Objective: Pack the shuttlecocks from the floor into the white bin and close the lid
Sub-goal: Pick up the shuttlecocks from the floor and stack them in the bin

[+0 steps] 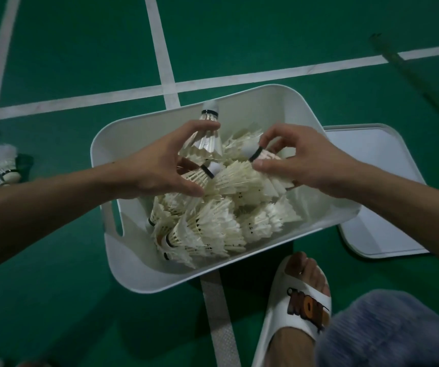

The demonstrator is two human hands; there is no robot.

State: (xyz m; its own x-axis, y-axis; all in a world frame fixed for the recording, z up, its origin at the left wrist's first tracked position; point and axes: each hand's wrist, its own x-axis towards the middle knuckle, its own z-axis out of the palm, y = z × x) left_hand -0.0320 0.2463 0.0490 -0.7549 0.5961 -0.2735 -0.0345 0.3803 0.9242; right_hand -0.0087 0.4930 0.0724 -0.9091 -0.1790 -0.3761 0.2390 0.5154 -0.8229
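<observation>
Right now my left hand [165,165] has its fingers spread and curled round a small clutch of shuttlecocks [194,178], one of them standing cork-up against the forefinger. My right hand [300,160] pinches a single shuttlecock [248,151] just behind its cork between thumb and forefinger; its other fingers curl over more feathers that I can't sort out. Both hands hang over the middle of the white bin [138,274], which sits on the green court floor [54,300] and already holds a deep heap of feathered shuttlecocks [213,229], so I judge the packing well along. Not done, though: a few loose shuttlecocks [7,172] lie on the floor off to my left, well apart from the bin, and something pale shows at the bottom left corner that I can't identify. The lid [372,168] lies flat on the floor, tucked partly behind the bin's right side, so closing remains. For room, the bin's mouth is wide and the heap sits below the rim on the near side. My slippered foot [292,300] is planted close to the bin's near right corner, and a dark rod [396,56] lies far off to the upper right, out of the way.
</observation>
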